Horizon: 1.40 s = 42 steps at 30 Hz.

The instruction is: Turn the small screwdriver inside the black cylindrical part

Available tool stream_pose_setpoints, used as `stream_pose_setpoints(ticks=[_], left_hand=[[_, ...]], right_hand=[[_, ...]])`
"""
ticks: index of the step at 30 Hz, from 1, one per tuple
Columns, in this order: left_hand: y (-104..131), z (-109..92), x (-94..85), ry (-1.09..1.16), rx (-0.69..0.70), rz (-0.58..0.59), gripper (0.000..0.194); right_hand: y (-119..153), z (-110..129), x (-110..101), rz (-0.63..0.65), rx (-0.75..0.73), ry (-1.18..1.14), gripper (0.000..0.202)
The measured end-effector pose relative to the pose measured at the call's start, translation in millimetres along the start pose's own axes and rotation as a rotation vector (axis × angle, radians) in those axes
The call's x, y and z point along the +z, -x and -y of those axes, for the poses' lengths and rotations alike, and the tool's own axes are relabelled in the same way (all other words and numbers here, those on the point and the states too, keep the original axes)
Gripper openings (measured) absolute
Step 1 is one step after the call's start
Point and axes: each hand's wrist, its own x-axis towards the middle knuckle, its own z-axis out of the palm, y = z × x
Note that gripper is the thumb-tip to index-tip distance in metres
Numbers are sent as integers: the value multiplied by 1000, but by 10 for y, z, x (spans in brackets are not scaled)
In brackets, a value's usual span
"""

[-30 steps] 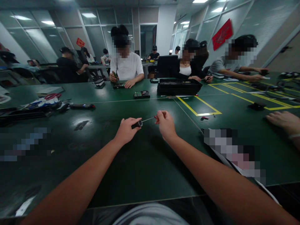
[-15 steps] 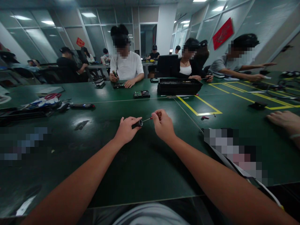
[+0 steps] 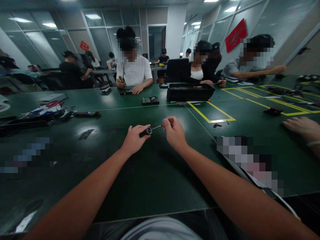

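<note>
My left hand (image 3: 133,140) is closed around a short black cylinder (image 3: 148,131), whose round end with a pale ring faces right. Between the fingers of my right hand (image 3: 175,132) is the reddish handle of a screwdriver (image 3: 157,127). Its thin metal shaft points left and its tip meets the round end of the cylinder; how deep the tip sits I cannot tell. Both hands are held above the green table (image 3: 150,186), near its middle.
Beyond my hands lie a hard drive (image 3: 150,100) and a long black box (image 3: 190,92). A dark pen-shaped tool (image 3: 86,114) and red-handled scissors (image 3: 55,103) are to the left. At right rest small red pieces (image 3: 217,125) and another person's hand (image 3: 300,127). Several people sit across the table.
The fingers of my right hand have shifted slightly on the screwdriver handle, which appears turned. My left hand keeps its hold on the cylinder. The view has drifted slightly.
</note>
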Motion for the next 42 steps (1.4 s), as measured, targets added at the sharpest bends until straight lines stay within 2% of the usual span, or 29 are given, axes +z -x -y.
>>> stream_pose_setpoints(ticks=[8, 12, 15, 18, 22, 25, 30, 35, 38, 42], left_hand=[[11, 26, 18, 12, 9, -19, 45], [7, 45, 19, 1, 19, -19, 45], [2, 61, 10, -7, 16, -28, 45], [1, 69, 3, -8, 1, -24, 44], [4, 73, 5, -3, 4, -23, 42], [3, 73, 6, -2, -6, -26, 43], [0, 70, -3, -7, -14, -26, 43], [1, 72, -9, -3, -19, -27, 44], [-4, 75, -10, -2, -17, -23, 44], [-6, 84, -8, 1, -23, -22, 44]], right_hand=[[-1, 90, -44, -13, 100, 57, 30], [6, 56, -35, -18, 36, 50, 22], [22, 44, -34, 39, 4, 29, 12], [36, 66, -38, 92, 5, 56, 11], [21, 69, -36, 94, -22, 149, 32], [-3, 27, -35, 99, -7, 183, 27], [9, 38, -44, 156, 46, 121, 12], [18, 46, -38, 142, 34, 162, 26], [-2, -15, -21, 112, 37, 99, 16], [-22, -76, 17, 74, 32, -34, 12]])
